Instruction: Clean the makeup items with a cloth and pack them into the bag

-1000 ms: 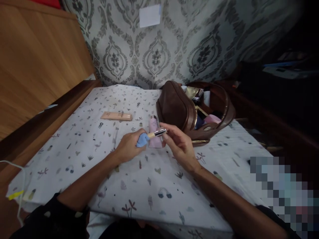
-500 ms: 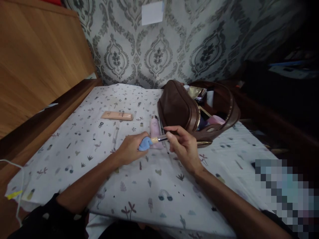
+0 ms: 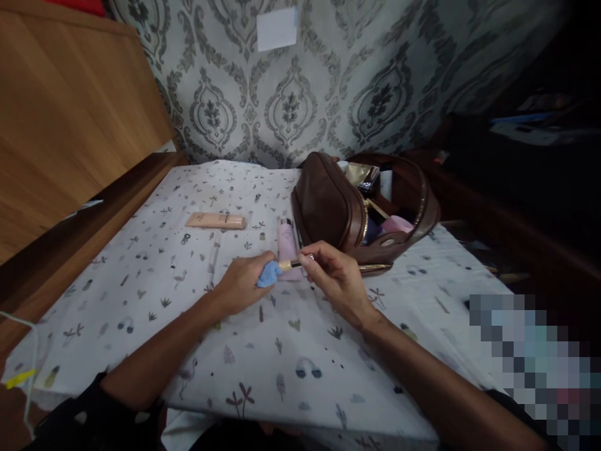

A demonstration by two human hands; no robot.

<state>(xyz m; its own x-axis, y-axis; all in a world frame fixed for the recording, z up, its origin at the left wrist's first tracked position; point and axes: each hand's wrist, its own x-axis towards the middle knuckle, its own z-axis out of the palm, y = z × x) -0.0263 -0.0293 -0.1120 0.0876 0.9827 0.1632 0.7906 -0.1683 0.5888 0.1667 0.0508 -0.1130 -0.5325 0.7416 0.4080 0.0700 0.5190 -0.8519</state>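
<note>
In front of me, over the table, my left hand (image 3: 244,280) is closed around a small blue cloth (image 3: 269,275). The cloth wraps one end of a slim cosmetic tube (image 3: 285,266), beige with a dark band and a shiny tip. My right hand (image 3: 339,275) pinches the other end between thumb and fingers. Just behind the hands lies a pink tube (image 3: 286,239) with a dark cap, partly covered by them. A peach squeeze tube (image 3: 216,221) rests farther left. To the right, near my right hand, stands an unzipped brown bag (image 3: 322,203).
Cosmetics, including a white-capped tube (image 3: 385,184) and a pink round item (image 3: 397,223), fill the bag. A patterned cloth (image 3: 263,369) covers the table. At left rises a wooden cabinet (image 3: 79,106), with a white cable (image 3: 30,376) below. The papered wall (image 3: 225,94) closes the back.
My right fingers have shifted along the slim tube toward the cloth, so less of its dark band shows. The whole view has moved slightly; the objects on the table stay in place.
</note>
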